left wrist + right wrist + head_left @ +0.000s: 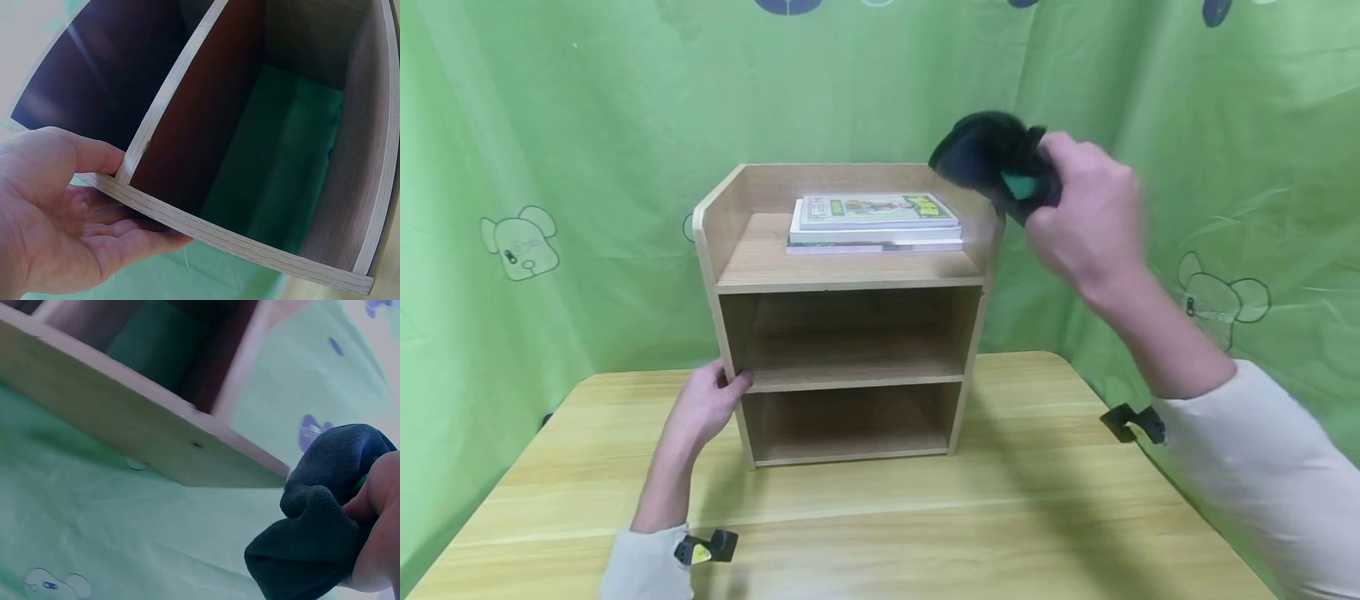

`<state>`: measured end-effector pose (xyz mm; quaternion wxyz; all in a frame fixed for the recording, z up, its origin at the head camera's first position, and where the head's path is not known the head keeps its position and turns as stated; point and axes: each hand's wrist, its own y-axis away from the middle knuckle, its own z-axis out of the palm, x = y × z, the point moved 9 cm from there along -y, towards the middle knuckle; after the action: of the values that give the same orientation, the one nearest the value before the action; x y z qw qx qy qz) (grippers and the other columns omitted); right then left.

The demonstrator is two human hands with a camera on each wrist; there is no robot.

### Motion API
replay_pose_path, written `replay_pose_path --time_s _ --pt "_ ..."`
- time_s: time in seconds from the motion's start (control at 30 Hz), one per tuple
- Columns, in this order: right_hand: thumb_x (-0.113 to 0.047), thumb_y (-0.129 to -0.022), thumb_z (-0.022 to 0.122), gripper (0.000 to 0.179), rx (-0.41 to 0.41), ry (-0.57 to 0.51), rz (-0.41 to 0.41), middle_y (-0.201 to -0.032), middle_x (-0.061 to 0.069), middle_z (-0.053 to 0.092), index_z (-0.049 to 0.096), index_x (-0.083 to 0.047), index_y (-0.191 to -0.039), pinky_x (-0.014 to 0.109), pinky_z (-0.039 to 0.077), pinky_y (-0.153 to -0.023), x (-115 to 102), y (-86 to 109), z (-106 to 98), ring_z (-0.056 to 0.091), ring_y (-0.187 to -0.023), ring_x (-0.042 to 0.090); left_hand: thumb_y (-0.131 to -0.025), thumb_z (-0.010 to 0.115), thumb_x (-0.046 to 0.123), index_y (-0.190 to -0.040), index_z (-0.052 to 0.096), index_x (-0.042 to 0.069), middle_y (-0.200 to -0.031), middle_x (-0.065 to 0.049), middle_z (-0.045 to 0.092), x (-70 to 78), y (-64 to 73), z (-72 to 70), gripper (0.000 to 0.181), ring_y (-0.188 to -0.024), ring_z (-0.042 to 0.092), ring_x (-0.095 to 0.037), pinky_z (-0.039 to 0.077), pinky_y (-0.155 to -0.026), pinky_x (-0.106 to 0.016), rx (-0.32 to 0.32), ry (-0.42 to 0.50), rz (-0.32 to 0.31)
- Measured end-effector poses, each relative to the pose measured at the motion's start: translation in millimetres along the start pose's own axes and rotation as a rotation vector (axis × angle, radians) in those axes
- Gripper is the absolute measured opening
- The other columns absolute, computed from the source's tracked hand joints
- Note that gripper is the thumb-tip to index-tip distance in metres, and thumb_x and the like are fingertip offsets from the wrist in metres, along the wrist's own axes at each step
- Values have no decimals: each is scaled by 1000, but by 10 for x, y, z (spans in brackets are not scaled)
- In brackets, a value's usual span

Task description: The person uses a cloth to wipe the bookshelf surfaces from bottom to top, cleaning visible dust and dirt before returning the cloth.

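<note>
A small light-wood shelf unit (850, 286) with three levels stands on the table. My left hand (710, 400) grips its left side panel at the height of the lower shelf board; the left wrist view shows the thumb inside the panel and the fingers behind it (69, 212). My right hand (1093, 212) is raised near the unit's top right corner and holds a bunched dark cloth (981, 158). Blurred in the head view, the cloth (312, 544) hangs in folds from the fingers in the right wrist view. A stack of books (876, 223) lies on the top level.
The wooden table (880, 525) reaches out on both sides of the unit and in front of it. A green curtain (587, 108) with cartoon prints hangs behind and along the sides. Dark clips (707, 547) sit at both sleeve cuffs.
</note>
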<state>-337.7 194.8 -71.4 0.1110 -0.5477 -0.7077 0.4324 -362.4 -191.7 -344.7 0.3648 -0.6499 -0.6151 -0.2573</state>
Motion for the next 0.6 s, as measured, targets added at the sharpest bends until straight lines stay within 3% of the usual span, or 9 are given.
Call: replay_pose_path --time_s 0.17,0.43,0.53,0.6 --pt "5 -87 62 50 -45 -1 -68 -134 23 62 61 -6 -135 61 46 -104 9 137 285 57 -122 46 -103 51 27 -107 59 1 -79 -6 48 2 4 4 28 -71 45 -20 41 -61 -32 -1 9 -1" --pt "9 -79 58 90 -88 -47 -62 -154 14 44 39 -33 -156 65 41 -108 102 317 455 44 -138 44 -103 52 28 -98 56 3 -75 -4 44 6 -5 5 25 -66 41 -18 39 -57 -32 -4 15 6" --pt "5 -80 66 97 -99 -60 -67 -161 11 34 30 -41 -158 69 41 -105 120 381 503 37 -142 44 -103 52 27 -98 56 3 -75 -4 44 12 -3 3 25 -67 42 -19 40 -58 -32 0 12 15" --pt "-7 -83 76 98 -88 -61 -86 -163 13 28 26 -44 -159 71 41 -103 122 424 532 35 -143 45 -103 52 26 -99 57 2 -75 -4 44 15 -2 6 25 -67 42 -19 40 -58 -32 0 14 17"
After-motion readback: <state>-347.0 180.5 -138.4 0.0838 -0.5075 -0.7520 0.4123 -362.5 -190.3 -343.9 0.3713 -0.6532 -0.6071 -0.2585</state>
